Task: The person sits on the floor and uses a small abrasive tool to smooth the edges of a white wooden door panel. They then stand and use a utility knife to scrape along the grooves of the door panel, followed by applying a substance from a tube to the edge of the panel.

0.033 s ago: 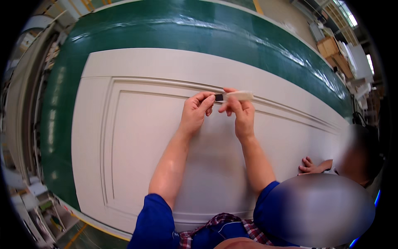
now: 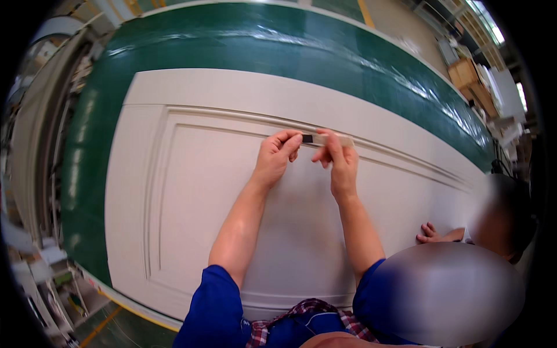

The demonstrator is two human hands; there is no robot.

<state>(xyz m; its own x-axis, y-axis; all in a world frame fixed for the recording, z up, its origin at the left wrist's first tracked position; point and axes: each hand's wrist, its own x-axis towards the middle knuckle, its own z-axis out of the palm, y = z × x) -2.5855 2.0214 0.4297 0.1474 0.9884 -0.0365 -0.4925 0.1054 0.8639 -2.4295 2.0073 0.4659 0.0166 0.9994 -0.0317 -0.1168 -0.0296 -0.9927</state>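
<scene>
My left hand (image 2: 274, 159) pinches the dark end of a small flat strip (image 2: 307, 138) between thumb and fingertips. The strip has a black end on the left and a pale beige part on the right. My right hand (image 2: 341, 168) is closed around the pale part, its fingers bent and slightly smeared. What the strip is, I cannot tell. Both hands are in front of me over a large off-white panel door (image 2: 209, 191) with moulded frame lines, close to its far moulding.
The panel lies on a green, shiny film-covered table (image 2: 84, 191). A co-worker's hand (image 2: 432, 234) rests on the panel at the right. Cardboard boxes (image 2: 473, 84) stand at the far right, and a cluttered rack (image 2: 69, 296) is at the lower left.
My right fingers have shifted on the strip, and its pale part now sits lower, partly behind them. The panel appears slightly further right in view. My left hand keeps its pinch.
</scene>
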